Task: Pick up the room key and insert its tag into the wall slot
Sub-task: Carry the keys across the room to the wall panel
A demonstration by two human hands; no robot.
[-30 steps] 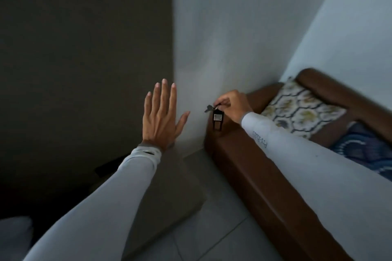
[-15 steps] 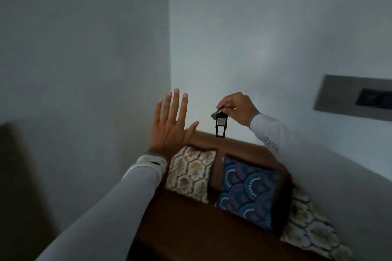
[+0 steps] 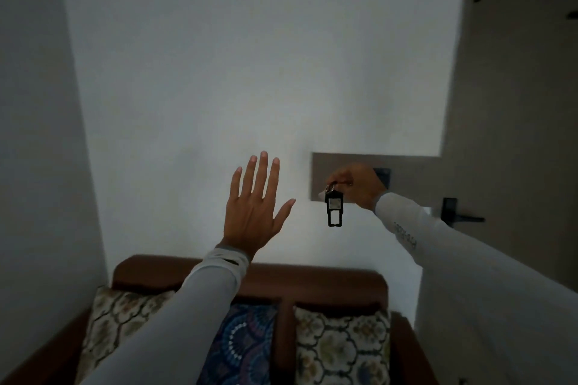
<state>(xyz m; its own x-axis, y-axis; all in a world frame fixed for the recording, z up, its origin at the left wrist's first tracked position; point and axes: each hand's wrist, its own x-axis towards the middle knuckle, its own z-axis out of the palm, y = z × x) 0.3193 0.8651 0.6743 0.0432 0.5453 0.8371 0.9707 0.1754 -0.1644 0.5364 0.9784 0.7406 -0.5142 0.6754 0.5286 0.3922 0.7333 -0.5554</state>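
My right hand (image 3: 358,186) pinches the ring of the room key, and its black tag (image 3: 334,208) hangs straight down below the fingers. Just behind the hand, a grey panel (image 3: 409,181) is fixed to the white wall, with a dark slot unit (image 3: 383,176) on it, partly hidden by my knuckles. The tag hangs in front of the panel's lower left corner, to the left of and below the slot. My left hand (image 3: 255,208) is raised, flat, with its fingers spread, and holds nothing. It is to the left of the tag.
A brown wooden sofa (image 3: 312,280) with patterned cushions (image 3: 341,347) stands against the wall below my arms. At the right is a door (image 3: 516,103) with a dark lever handle (image 3: 463,216). Another wall closes in on the left.
My view has swung right, from the room's corner over the sofa to the wall panel and door. My right hand carried the hanging key up to the panel. My left hand stayed raised and spread.
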